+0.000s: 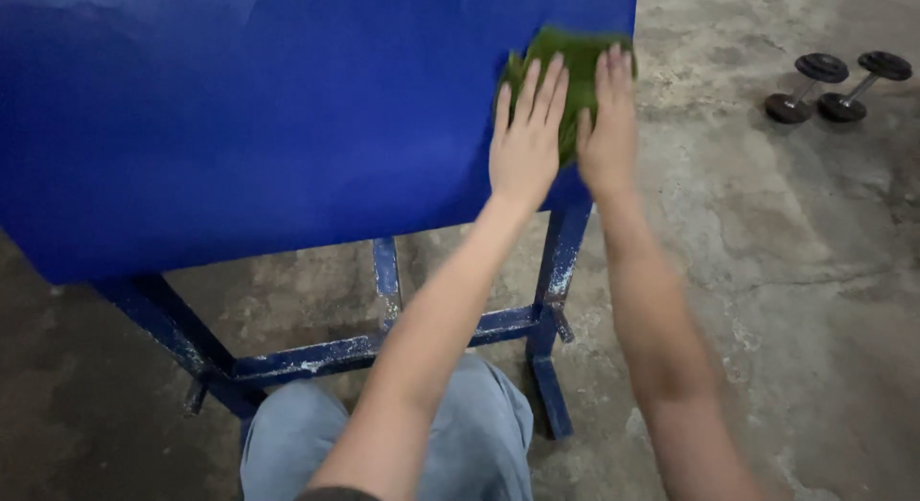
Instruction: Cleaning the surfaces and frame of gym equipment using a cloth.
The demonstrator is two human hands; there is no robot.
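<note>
A large blue panel (pixel 249 108) fills the upper left, resting on a blue metal frame (pixel 383 338) with worn paint. A green cloth (pixel 563 56) lies against the panel near its right edge. My left hand (pixel 525 142) is flat with fingers together, pressing on the cloth's left part and the panel. My right hand (pixel 609 127) lies flat beside it, fingers on the cloth's right part. Both forearms reach up from the bottom of the view.
Two small black dumbbells (pixel 836 84) lie on the concrete floor (pixel 786 271) at the upper right. My knee in light blue trousers (pixel 479 434) is at the bottom centre, next to the frame's lower bars.
</note>
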